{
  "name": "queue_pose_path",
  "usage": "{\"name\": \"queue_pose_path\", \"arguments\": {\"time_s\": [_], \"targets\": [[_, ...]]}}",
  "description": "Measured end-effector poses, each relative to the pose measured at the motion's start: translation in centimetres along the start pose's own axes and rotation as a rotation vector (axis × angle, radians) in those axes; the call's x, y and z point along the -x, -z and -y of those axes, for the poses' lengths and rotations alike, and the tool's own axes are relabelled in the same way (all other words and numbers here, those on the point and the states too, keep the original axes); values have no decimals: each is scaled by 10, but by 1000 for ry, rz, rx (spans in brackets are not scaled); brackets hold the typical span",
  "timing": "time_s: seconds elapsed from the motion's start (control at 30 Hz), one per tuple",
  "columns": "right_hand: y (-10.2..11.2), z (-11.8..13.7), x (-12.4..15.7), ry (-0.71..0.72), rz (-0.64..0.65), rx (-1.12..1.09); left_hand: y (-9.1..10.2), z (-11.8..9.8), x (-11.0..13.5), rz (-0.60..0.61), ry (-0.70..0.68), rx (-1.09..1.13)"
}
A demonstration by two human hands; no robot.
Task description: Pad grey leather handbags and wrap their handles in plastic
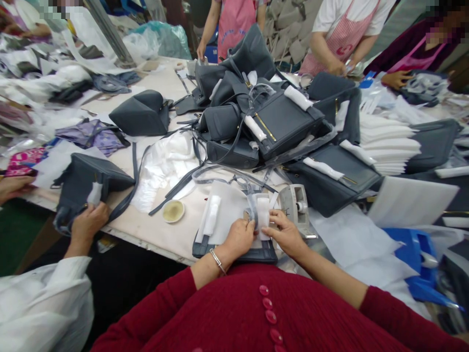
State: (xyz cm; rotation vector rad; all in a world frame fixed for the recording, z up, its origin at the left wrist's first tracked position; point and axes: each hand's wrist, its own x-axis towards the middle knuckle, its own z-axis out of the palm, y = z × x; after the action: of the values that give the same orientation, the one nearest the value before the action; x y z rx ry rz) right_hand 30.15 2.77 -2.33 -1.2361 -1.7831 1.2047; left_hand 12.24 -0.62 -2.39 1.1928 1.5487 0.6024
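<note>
A dark grey handbag (236,255) lies at the table edge against my body, with a white sheet (232,205) over most of it. White foam wrap (211,217) covers a strap on its left side, and a second white wrap (263,210) stands on the right. My left hand (238,238) is closed, pinching a greyish, partly see-through strip (252,203) beside the right wrap. At that wrap's right edge, the thumb and fingers of my right hand (287,235) press on it. How the strip runs under my fingers is hidden.
A tape dispenser (295,208) stands right of the handbag, a round dish (173,211) left of it. Behind lies a pile of dark bags (289,122). Foam sheets (388,142) are stacked at right, near a blue tool (414,259). A co-worker's hand (90,220) holds another bag at left.
</note>
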Motion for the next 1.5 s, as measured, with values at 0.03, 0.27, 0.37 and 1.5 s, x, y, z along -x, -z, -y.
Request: {"name": "queue_pose_path", "arguments": {"time_s": [0.03, 0.27, 0.37, 1.5], "targets": [[-1, 4, 1, 33, -10, 17, 0, -1, 0, 12, 17, -17], [-7, 25, -4, 0, 72, 234, 1, -7, -2, 11, 72, -42], [-8, 25, -9, -173, 86, 155, 1, -6, -2, -13, 44, 22], [27, 40, -47, 860, 369, 966, -4, -10, 9, -5, -46, -66]]}}
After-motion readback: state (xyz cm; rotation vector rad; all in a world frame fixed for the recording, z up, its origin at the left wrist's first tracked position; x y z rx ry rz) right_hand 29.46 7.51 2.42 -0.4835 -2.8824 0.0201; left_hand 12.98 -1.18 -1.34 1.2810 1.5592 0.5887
